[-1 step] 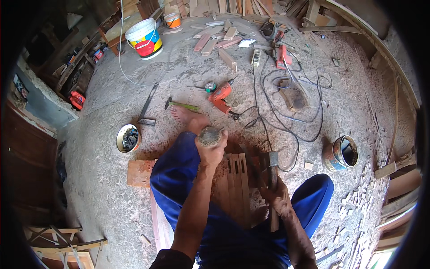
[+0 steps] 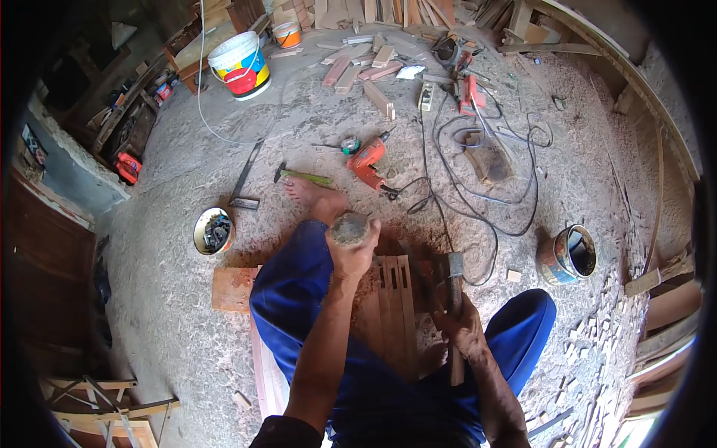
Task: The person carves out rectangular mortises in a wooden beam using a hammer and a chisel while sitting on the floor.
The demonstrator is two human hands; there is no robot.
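My left hand (image 2: 351, 257) is raised over my knee and closed around a small round dusty tin (image 2: 349, 226). My right hand (image 2: 461, 328) grips the wooden handle of a hammer (image 2: 454, 265), whose metal head points away from me. Between my legs, in blue trousers, lies a slatted wooden piece (image 2: 392, 299) on the sawdust-covered floor. The hammer head hangs just right of this piece. My bare foot (image 2: 314, 196) rests ahead of the left hand.
An orange drill (image 2: 367, 160), a green-handled hammer (image 2: 302, 176) and a metal square (image 2: 245, 179) lie ahead. A tin of small parts (image 2: 213, 230) sits left, a rusty can (image 2: 567, 254) right. Black cables (image 2: 485, 172), wood offcuts (image 2: 373, 71) and a paint bucket (image 2: 240, 63) lie farther off.
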